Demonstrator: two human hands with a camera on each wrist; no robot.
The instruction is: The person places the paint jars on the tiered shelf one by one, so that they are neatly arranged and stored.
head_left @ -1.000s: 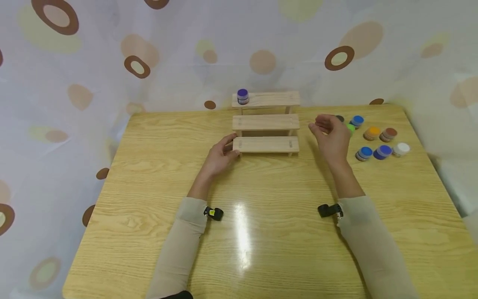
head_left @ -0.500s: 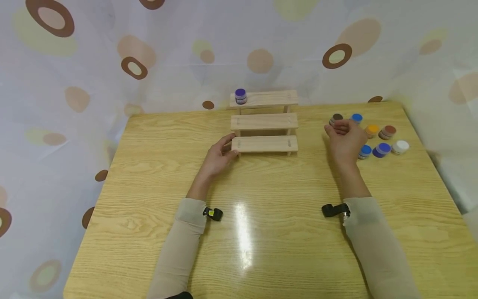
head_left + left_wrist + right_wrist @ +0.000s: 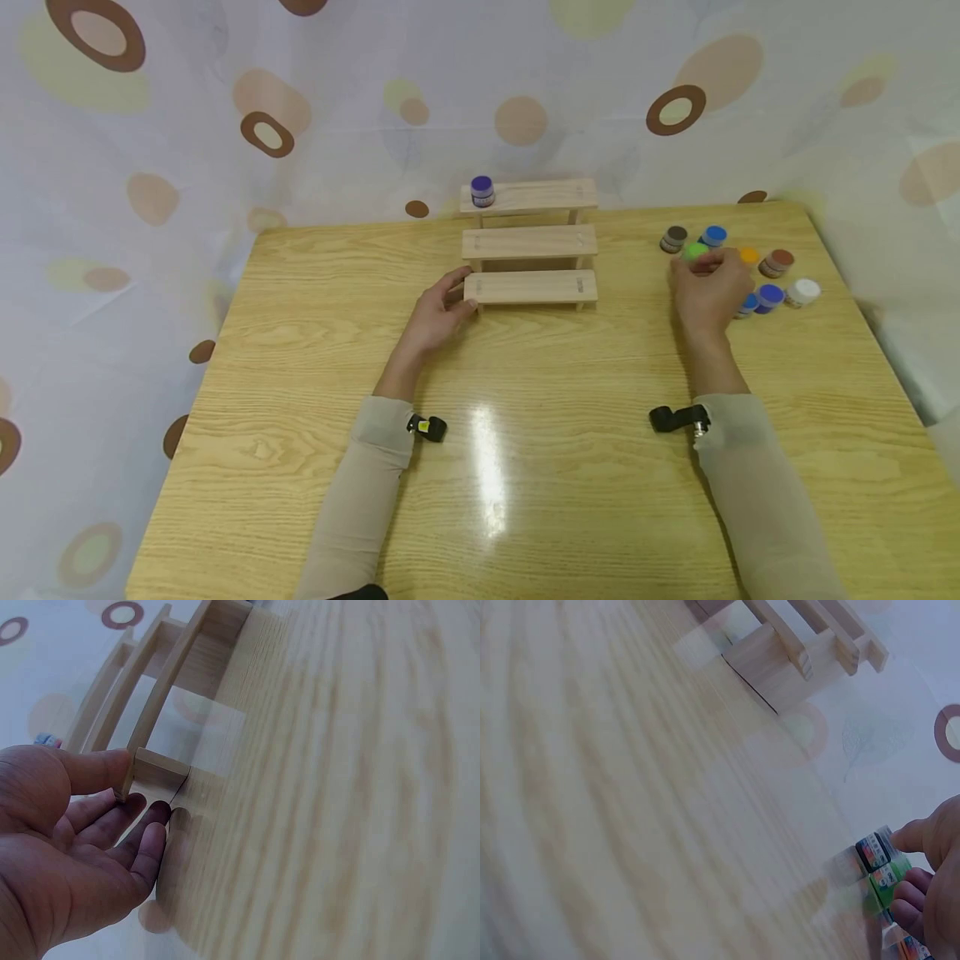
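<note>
A wooden three-step rack (image 3: 529,243) stands at the back of the table, with a purple-lidded jar (image 3: 482,191) on the left end of its top step. My left hand (image 3: 453,297) holds the left end of the lowest step (image 3: 160,774), thumb (image 3: 90,769) on top and fingers (image 3: 142,821) at the front. At the right, my right hand (image 3: 705,265) reaches into a group of small paint jars. Its thumb and fingers (image 3: 907,900) close around a green-lidded jar (image 3: 693,249) (image 3: 889,881) that stands on the table.
Around the green jar stand a dark brown-lidded jar (image 3: 673,238), blue (image 3: 714,237), orange (image 3: 748,255), red-brown (image 3: 777,262), white (image 3: 803,292) and violet-blue (image 3: 768,297). A spotted curtain hangs behind the table. The table edge (image 3: 847,275) runs close to the jars.
My right hand has moved right and down from beside the rack into the jars and now closes on the green-lidded one. The left hand has stayed on the rack.
</note>
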